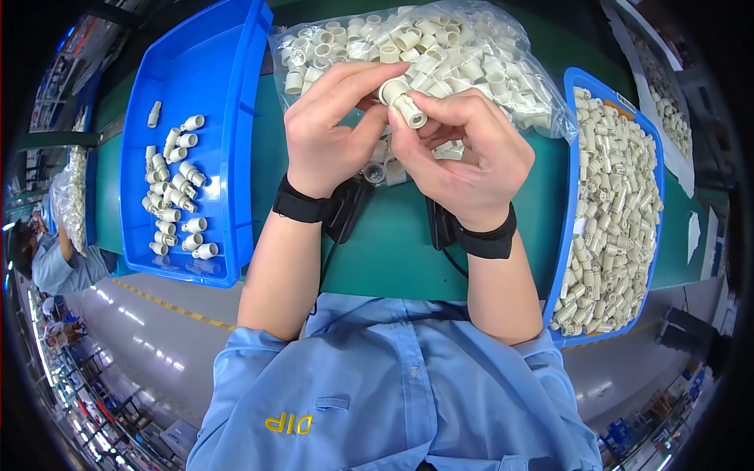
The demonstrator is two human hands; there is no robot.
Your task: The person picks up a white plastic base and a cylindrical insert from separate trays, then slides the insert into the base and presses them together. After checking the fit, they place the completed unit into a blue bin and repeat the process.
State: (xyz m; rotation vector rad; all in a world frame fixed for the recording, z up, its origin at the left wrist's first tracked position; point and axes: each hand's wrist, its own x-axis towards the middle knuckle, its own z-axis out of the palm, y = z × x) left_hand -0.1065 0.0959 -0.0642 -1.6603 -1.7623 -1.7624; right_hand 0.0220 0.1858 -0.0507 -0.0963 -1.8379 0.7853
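My left hand (323, 129) is closed, its thumb and fingers pinching a wide white plastic sleeve (392, 88). In my right hand (475, 153), thumb and forefinger grip a narrower white plastic insert (411, 116) with a round end facing me. Both pieces meet at my fingertips above the bench; whether the insert sits inside the sleeve cannot be made out. Just behind my hands lies a clear plastic bag (503, 59) full of similar white sleeves. Between my wrists, a few loose sleeves (394, 171) rest on the green bench top (377, 243).
To the left, a deep blue tray (239, 157) holds several joined white pieces. A blue bin (561, 259) on the right is heaped with narrow white inserts (616, 204). Black cuffs with dark modules and cables circle both my wrists. A co-worker's blue sleeve (63, 271) shows far left.
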